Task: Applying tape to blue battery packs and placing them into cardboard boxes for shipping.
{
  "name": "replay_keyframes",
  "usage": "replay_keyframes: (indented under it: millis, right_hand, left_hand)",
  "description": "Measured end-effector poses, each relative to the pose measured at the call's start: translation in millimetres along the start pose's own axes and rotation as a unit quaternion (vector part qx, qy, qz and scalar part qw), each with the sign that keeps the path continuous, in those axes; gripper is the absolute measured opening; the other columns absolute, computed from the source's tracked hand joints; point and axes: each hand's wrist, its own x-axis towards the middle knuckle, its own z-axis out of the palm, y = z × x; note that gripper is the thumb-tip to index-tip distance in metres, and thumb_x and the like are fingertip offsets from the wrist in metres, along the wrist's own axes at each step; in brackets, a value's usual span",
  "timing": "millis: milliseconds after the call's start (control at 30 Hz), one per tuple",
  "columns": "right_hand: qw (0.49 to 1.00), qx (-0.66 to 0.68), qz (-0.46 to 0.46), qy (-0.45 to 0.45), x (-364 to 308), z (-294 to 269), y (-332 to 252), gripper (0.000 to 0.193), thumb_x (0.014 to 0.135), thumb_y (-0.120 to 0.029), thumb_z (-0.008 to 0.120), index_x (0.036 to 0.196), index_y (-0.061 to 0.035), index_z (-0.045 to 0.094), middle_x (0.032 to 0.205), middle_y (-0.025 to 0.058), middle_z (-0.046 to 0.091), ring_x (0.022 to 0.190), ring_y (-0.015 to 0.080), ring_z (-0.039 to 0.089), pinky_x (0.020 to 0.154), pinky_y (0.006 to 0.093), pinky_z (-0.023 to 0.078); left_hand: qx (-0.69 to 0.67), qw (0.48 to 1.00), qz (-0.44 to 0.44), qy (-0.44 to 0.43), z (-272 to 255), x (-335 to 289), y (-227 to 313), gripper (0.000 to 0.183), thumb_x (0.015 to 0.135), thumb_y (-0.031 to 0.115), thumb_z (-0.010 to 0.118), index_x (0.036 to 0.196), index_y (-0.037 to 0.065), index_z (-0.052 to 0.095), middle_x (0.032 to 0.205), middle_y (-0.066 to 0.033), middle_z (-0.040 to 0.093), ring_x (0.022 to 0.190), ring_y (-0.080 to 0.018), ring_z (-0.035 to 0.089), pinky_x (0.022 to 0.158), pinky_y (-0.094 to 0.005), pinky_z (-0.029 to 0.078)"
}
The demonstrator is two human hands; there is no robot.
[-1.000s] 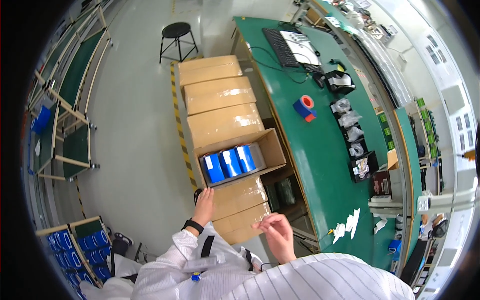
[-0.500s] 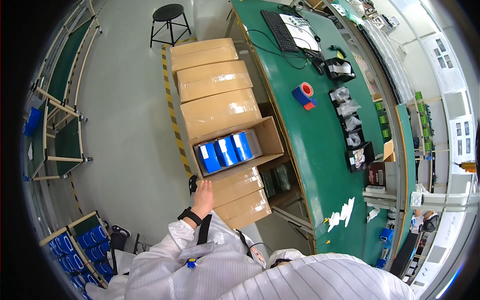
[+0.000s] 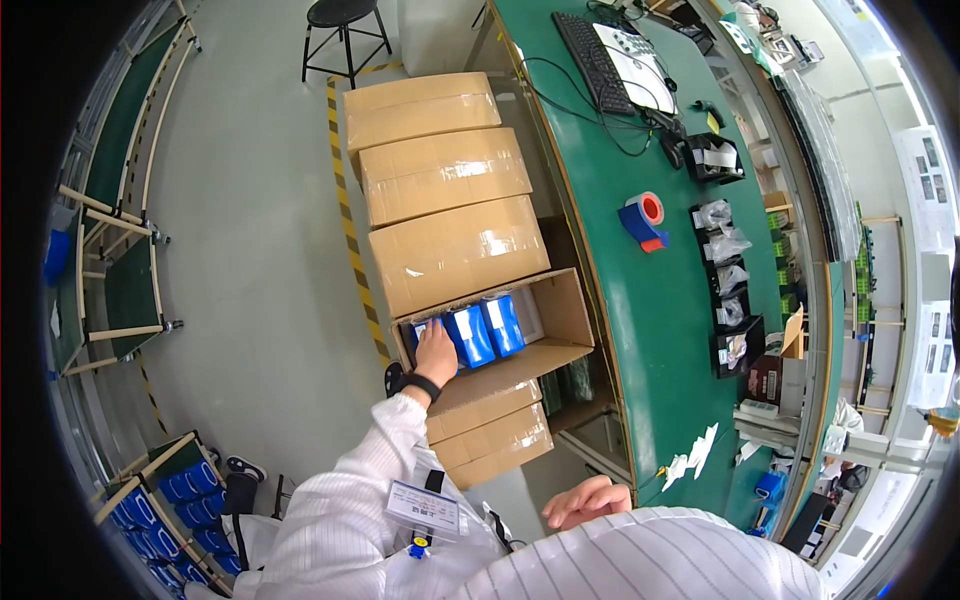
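Observation:
An opened cardboard box (image 3: 562, 304) holds a row of blue shrink-wrapped packs, likely battery packs, with white labels. My left hand (image 3: 436, 352) reaches into its left end, fingers stretched over the leftmost blue pack (image 3: 418, 328) and touching it; the hand covers much of that pack. Beside it stand the middle blue pack (image 3: 470, 338) and the right blue pack (image 3: 503, 325), both untouched. My right hand (image 3: 588, 502) hovers near my body, left of the bench edge, with loosely bent fingers and nothing visible in it.
Closed cardboard boxes (image 3: 458, 250) line up beyond and nearer than the open one. A green workbench (image 3: 650, 330) runs along the right, carrying a keyboard (image 3: 592, 62), tape rolls (image 3: 645, 220) and black bins (image 3: 722, 250). Blue packs fill a rack (image 3: 170, 510) at lower left; a stool (image 3: 345, 14) stands far off.
My left hand has moved from the near side of the open box onto the leftmost blue pack. My right hand has come into view. The scene has shifted slightly right and down.

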Motion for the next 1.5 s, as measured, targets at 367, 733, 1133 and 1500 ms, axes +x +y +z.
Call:
replay_keyframes:
  millis: [367, 733, 1133, 1500]
  right_hand:
    - [0.992, 0.038, 0.037, 0.113, 12, -21, 9, 0.027, 0.102, -0.025, 0.048, 0.108, 0.0015, 0.047, 0.104, 0.017, 0.052, 0.086, 0.0312, 0.059, 0.085, 0.0478, 0.048]
    - [0.988, 0.011, 0.047, 0.149, -8, -46, -6, 0.023, 0.101, -0.02, 0.05, 0.11, 0.0015, 0.05, 0.104, 0.0171, 0.058, 0.092, 0.0294, 0.061, 0.087, 0.0438, 0.049]
    - [0.952, -0.121, 0.13, 0.248, -119, -138, -39, 0.013, 0.1, -0.008, 0.054, 0.107, 0.0023, 0.058, 0.099, 0.0106, 0.066, 0.096, 0.0195, 0.064, 0.091, 0.0336, 0.049]
    - [0.92, -0.36, 0.141, 0.063, -223, -251, -60, 0.018, 0.093, -0.009, 0.064, 0.107, 0.0014, 0.065, 0.099, 0.0108, 0.07, 0.09, 0.0194, 0.069, 0.081, 0.0306, 0.054]
  left_hand:
    - [0.036, 0.983, -0.123, -0.13, 59, 67, -5, 0.056, 0.096, 0.018, 0.039, 0.149, 0.0, 0.031, 0.154, -0.0174, 0.035, 0.145, -0.0327, 0.029, 0.12, -0.0439, 0.02]
    - [0.084, 0.981, -0.089, -0.149, 40, 69, -6, 0.061, 0.093, 0.019, 0.045, 0.149, 0.0, 0.03, 0.151, -0.0242, 0.037, 0.141, -0.0389, 0.034, 0.118, -0.0496, 0.021]
    - [0.118, 0.982, -0.031, -0.147, 0, 31, -21, 0.063, 0.087, 0.021, 0.058, 0.145, 0.006, 0.041, 0.15, -0.0222, 0.04, 0.142, -0.036, 0.035, 0.118, -0.05, 0.023]
    - [0.098, 0.994, 0.004, 0.053, -49, -139, -3, 0.054, 0.09, 0.013, 0.06, 0.14, 0.001, 0.046, 0.154, -0.0177, 0.035, 0.143, -0.0365, 0.031, 0.116, -0.0523, 0.028]
